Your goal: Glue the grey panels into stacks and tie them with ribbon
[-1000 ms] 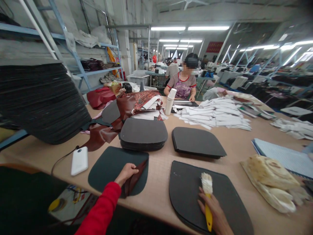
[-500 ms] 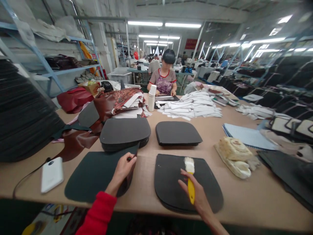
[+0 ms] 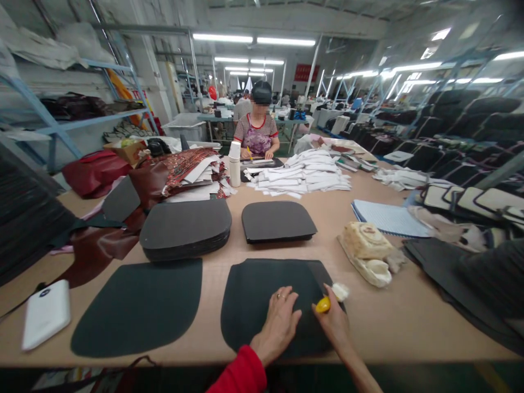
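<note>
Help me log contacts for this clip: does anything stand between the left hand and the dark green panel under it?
Nothing visible does. The left hand appears to rest directly on the dark green panel. The right hand, holding the yellow-handled brush, is near the panel's right edge, not between them.

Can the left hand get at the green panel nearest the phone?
Likely yes: the left hand looks unloaded, and only brown tabletop separates the second panel beneath it from the green panel nearest the phone. The right hand, holding the brush, is on the other side.
</note>
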Motion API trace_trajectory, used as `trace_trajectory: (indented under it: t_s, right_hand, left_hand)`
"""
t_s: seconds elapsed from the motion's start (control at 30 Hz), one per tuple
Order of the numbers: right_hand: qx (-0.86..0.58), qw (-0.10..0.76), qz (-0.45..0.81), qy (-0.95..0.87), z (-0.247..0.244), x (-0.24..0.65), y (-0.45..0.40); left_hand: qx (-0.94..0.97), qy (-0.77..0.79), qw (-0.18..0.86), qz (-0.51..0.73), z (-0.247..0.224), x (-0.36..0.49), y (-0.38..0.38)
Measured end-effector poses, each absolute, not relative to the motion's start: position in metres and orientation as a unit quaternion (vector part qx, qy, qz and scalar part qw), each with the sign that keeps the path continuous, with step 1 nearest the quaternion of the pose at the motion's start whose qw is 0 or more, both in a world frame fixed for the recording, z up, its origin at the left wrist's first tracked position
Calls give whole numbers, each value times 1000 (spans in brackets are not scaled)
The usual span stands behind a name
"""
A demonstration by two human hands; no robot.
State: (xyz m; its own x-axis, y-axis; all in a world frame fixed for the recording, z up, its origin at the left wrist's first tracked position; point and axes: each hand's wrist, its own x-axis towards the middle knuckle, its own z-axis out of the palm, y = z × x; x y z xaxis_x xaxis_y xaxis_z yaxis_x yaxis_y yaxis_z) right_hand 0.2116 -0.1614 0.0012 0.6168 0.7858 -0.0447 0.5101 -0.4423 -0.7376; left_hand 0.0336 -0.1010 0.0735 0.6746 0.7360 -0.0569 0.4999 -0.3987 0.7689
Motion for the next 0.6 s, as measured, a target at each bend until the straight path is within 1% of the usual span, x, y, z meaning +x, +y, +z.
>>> trace_trajectory:
  t_s: [0.1, 0.2, 0.37, 0.43, 0.5, 0.6]
  right_hand:
    - [-817, 368, 168, -412, 0, 221, -162]
    - [-819, 378, 142, -408, 3, 236, -163]
    - [-810, 354, 138, -446, -10, 263, -177]
    - [-806, 332, 121, -474, -10, 271, -186]
    - [-813, 297, 84, -494, 1, 279, -192]
    - [-822, 271, 31, -500, 40, 294, -185]
  left_hand:
    - [873, 392, 276, 86, 56, 19, -105]
    - [889, 398, 218, 56, 46, 19, -104]
    - [886, 426, 183, 20, 35, 24, -102]
    - [884, 433, 177, 14, 31, 22, -103]
    - [882, 437, 179, 12, 29, 19, -103]
    - [871, 459, 174, 19, 35, 19, -96]
